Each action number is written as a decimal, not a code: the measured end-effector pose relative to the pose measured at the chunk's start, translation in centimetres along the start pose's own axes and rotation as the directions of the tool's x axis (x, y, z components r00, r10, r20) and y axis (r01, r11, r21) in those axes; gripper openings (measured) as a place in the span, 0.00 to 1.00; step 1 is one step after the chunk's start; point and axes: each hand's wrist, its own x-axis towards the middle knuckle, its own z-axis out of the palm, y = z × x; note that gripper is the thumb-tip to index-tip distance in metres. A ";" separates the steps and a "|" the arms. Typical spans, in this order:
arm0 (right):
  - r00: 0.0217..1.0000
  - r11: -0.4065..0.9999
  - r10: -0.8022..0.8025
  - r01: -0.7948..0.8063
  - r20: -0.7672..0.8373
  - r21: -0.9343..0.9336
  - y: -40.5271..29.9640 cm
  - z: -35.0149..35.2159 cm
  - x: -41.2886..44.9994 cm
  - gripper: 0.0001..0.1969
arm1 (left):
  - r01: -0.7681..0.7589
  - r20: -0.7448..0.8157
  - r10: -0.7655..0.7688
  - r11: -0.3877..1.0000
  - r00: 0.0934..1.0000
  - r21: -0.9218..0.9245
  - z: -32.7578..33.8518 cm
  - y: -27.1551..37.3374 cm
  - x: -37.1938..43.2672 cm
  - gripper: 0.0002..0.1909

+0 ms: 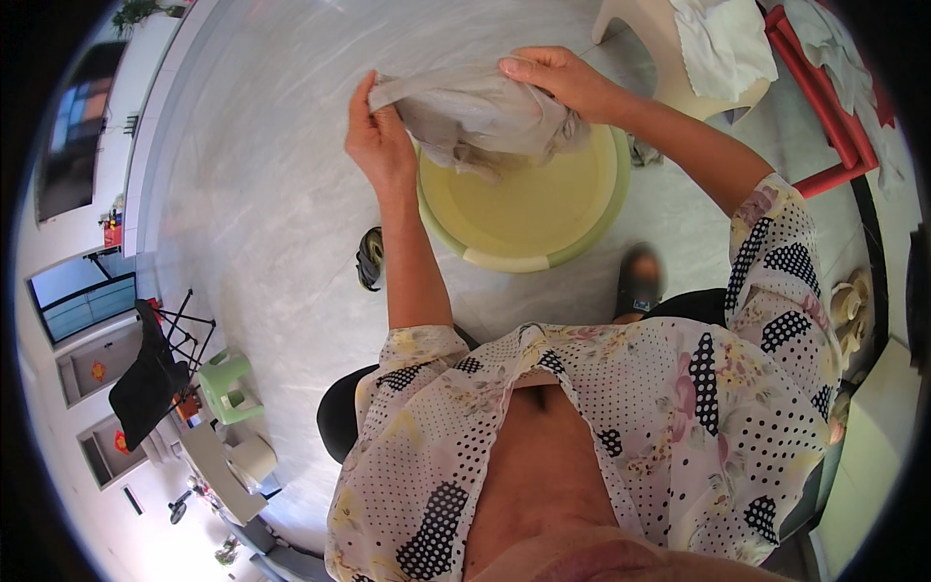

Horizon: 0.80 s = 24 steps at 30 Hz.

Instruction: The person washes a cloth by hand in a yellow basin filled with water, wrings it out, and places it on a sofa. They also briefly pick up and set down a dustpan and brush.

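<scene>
A wet grey cloth (487, 109) is stretched between my two hands above a round basin. My left hand (378, 138) grips its left edge, thumb and fingers pinched on the fabric. My right hand (556, 78) holds the upper right edge, with the thumb on top; some of its fingers are hidden behind the cloth. Beneath the cloth, the yellow plastic basin with a green rim (509, 262) stands on the floor and appears to hold water. The cloth's lower folds hang over the far part of the basin.
A beige plastic stool (654, 65) bears a white cloth (727, 51) at the upper right. Beside it, a red rack (825, 94) holds pale cloth. A dark strappy shoe (370, 258) lies left of the basin. A green stool (227, 385) and a black folding chair (149, 382) stand farther left.
</scene>
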 end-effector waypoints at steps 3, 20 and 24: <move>0.993 0.986 -0.120 0.121 -0.012 0.113 -2.8 1.4 -0.1 0.16 | -0.139 -0.132 0.156 0.982 0.979 0.131 -1.4 -0.2 0.9 0.12; 0.979 0.850 -0.198 0.145 -0.054 -0.506 3.0 -0.5 0.7 0.12 | 0.123 0.105 -0.134 0.987 0.985 0.104 0.2 -2.5 -0.3 0.07; 0.896 0.351 -0.398 0.347 0.197 -0.870 10.5 -1.7 0.5 0.08 | -0.066 0.512 -0.225 0.870 0.829 0.489 2.8 -7.1 -4.1 0.11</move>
